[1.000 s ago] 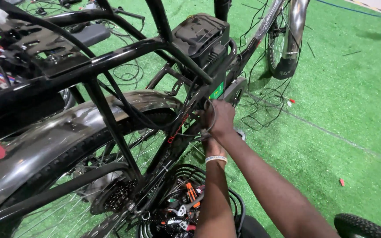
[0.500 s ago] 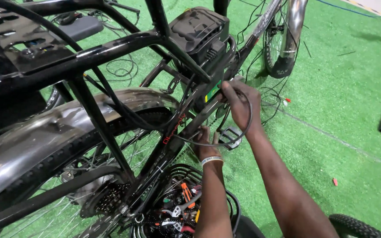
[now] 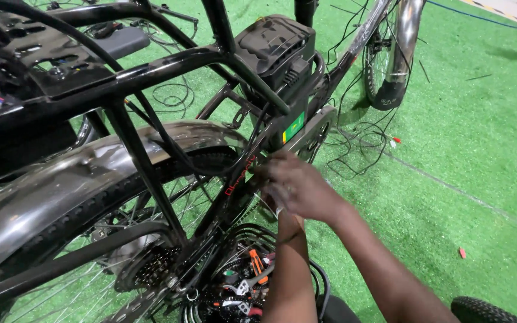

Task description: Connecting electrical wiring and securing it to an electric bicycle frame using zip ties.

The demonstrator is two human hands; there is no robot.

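At the frame's centre the right hand point(image 3: 297, 188) lay over the left hand point(image 3: 270, 200) (mostly hidden, grip unreadable), fingers curled at the black bicycle frame point(image 3: 234, 185) below the battery point(image 3: 279, 54). Securing wiring seemed underway; a steadier pinch looked needed next.

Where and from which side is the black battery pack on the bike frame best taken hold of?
Judging by its pose, grip the battery pack at its ribbed top end, coming from above on the open right side. The top stands clear above the frame tubes; the rear rack and tubes crowd its left, and both hands work lower down.
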